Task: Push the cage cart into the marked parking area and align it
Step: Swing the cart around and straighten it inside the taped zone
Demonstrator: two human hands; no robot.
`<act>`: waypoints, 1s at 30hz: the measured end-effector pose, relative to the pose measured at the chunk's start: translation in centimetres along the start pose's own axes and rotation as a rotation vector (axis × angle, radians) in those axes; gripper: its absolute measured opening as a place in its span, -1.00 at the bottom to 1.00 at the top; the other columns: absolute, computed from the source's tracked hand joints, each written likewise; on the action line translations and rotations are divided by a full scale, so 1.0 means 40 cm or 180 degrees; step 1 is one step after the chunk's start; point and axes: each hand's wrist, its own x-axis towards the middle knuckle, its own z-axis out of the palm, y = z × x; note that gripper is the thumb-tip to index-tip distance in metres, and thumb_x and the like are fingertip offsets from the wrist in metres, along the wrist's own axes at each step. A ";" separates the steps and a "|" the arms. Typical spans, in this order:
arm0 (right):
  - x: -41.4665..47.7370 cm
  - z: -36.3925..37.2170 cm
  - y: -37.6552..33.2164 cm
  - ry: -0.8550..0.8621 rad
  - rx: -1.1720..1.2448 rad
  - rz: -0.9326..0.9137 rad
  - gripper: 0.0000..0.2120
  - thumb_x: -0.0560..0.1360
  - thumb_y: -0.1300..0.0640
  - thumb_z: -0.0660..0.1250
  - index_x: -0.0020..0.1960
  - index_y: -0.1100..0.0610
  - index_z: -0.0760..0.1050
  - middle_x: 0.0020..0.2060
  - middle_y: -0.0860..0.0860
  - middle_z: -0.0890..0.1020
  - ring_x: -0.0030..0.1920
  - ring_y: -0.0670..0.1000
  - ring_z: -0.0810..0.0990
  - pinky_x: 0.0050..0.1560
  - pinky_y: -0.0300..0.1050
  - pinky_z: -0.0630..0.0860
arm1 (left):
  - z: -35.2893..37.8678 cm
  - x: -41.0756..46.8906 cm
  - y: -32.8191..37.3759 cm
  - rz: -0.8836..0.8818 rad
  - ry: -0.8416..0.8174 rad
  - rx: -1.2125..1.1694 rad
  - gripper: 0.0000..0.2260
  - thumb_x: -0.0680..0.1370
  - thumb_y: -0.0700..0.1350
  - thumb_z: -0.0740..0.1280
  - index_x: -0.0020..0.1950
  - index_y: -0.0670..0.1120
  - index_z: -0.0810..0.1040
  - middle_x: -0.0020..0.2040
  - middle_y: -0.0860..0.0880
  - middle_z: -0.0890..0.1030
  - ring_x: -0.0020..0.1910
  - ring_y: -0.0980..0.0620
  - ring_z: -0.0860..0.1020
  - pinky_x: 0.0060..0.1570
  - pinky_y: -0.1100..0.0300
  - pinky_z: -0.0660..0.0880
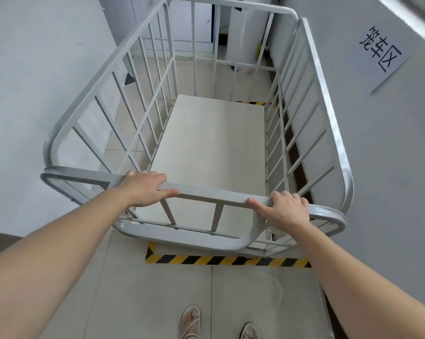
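A grey metal cage cart [213, 195] with barred sides and a pale flat deck fills the middle of the head view, close to the wall on the right. My left hand [145, 188] grips the near top rail towards its left end. My right hand [286, 209] grips the same rail towards its right end. Yellow-and-black striped tape [226, 260] marks the floor just under the cart's near end, with a corner at the left. A further strip of the tape [251, 103] shows past the deck's far edge.
A grey wall [387, 167] runs along the right with a paper sign [383, 51] bearing black characters. A pale wall [23, 106] stands on the left. White cabinets [201, 25] lie beyond the cart. My sandalled feet [191, 321] stand on the tiled floor.
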 end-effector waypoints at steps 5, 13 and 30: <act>0.001 0.003 0.000 0.0041 0.0049 0.0007 -0.19 0.27 -0.60 -0.15 -0.02 0.03 0.48 -0.08 0.00 0.52 0.06 0.10 0.42 0.18 0.09 0.26 | 0.005 -0.014 0.018 0.0004 0.0233 0.0097 -0.51 0.46 0.42 -0.04 -0.09 0.02 0.33 -0.15 0.02 0.43 -0.04 -0.06 0.46 0.12 -0.10 0.35; -0.014 0.009 0.003 0.0099 -0.0012 0.0020 -0.24 0.30 -0.57 -0.13 -0.10 0.05 0.45 -0.13 0.00 0.50 0.02 0.08 0.39 0.19 0.07 0.25 | 0.021 -0.015 0.022 0.0024 0.0357 0.0225 -0.55 0.47 0.41 -0.05 -0.10 0.03 0.28 0.02 -0.05 0.55 0.06 -0.10 0.47 0.09 -0.10 0.34; 0.001 -0.008 -0.002 -0.0111 -0.0021 0.0090 -0.27 0.34 -0.54 -0.09 -0.09 0.08 0.45 -0.09 0.03 0.50 0.02 0.09 0.35 0.17 0.08 0.25 | 0.009 -0.007 0.038 -0.0256 0.0079 0.0189 -0.40 0.50 0.38 -0.04 0.17 -0.08 0.39 0.17 -0.12 0.52 0.21 -0.14 0.42 0.22 -0.12 0.29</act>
